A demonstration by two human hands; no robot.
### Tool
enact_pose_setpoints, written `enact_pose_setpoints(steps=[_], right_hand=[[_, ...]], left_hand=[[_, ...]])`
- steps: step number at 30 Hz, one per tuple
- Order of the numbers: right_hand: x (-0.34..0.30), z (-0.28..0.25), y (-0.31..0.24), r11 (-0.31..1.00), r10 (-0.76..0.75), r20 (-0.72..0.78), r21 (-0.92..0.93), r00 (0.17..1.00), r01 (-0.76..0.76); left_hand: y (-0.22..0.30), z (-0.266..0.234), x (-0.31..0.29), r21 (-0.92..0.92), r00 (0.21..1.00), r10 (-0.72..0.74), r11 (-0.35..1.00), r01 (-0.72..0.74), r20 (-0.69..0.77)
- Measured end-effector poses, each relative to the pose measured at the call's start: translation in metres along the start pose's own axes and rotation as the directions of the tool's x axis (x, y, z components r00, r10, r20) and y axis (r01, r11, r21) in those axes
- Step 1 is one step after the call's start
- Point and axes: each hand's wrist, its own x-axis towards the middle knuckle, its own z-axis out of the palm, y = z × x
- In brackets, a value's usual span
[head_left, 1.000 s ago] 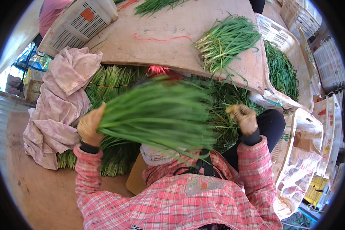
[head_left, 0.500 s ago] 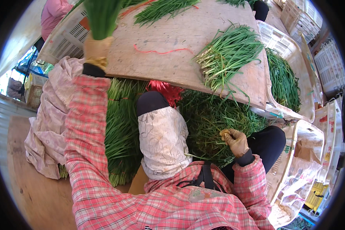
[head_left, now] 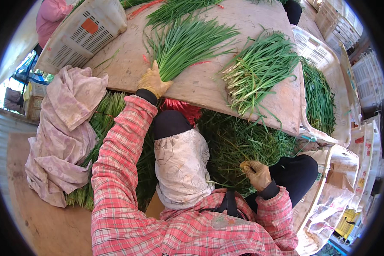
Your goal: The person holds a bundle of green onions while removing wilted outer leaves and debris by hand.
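Note:
My left hand point(head_left: 154, 81), in a yellowish glove, is closed round the pale stem ends of a bunch of garlic chives point(head_left: 187, 45). The leaves fan out to the far right over the wooden board point(head_left: 192, 90), and a red string point(head_left: 200, 62) shows partly from beneath them. A second, loose heap of chives point(head_left: 260, 70) lies on the board to the right, its cut ends toward the left. My right hand point(head_left: 258, 174), also gloved, is closed above a dark pile of loose green leaves point(head_left: 239, 143) below the board; what its fingers hold, if anything, I cannot make out.
A white crate point(head_left: 87, 36) stands at the board's left; another crate point(head_left: 305, 42) with chives sits at its right. More chives point(head_left: 175, 8) lie at the far edge. A crumpled cloth point(head_left: 64, 141) covers chives at left. A person in pink point(head_left: 51, 19) is far left.
My left hand has brought the chive bunch down from the upper left onto the middle of the board, over the red string. My right hand stays closed and has moved slightly nearer me.

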Motion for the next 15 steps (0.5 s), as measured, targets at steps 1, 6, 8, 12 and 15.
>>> enact_pose_setpoints(steps=[1,6,8,12,15], right_hand=[[0.003,0.003,0.011,0.998,-0.064,0.011,0.0,0.998,0.064],[0.009,0.002,-0.055,0.921,-0.287,0.063,-0.256,0.956,0.293],[0.021,0.003,-0.094,0.846,-0.415,0.081,-0.331,0.906,0.417],[0.064,0.013,-0.161,0.635,-0.689,0.064,-0.427,0.722,0.644],[0.111,0.018,-0.194,0.52,-0.76,0.028,-0.575,0.65,0.632]], left_hand=[[0.001,-0.001,0.0,0.018,1.0,-0.009,1.0,0.009,0.018],[0.006,0.001,-0.001,-0.007,0.999,0.026,1.0,-0.026,-0.046],[0.005,0.005,-0.005,0.042,0.99,0.07,0.997,-0.065,-0.123],[-0.001,0.013,-0.007,0.044,0.976,0.103,0.994,-0.096,-0.19],[0.0,0.02,-0.002,0.024,0.972,0.106,0.994,-0.103,-0.21]])
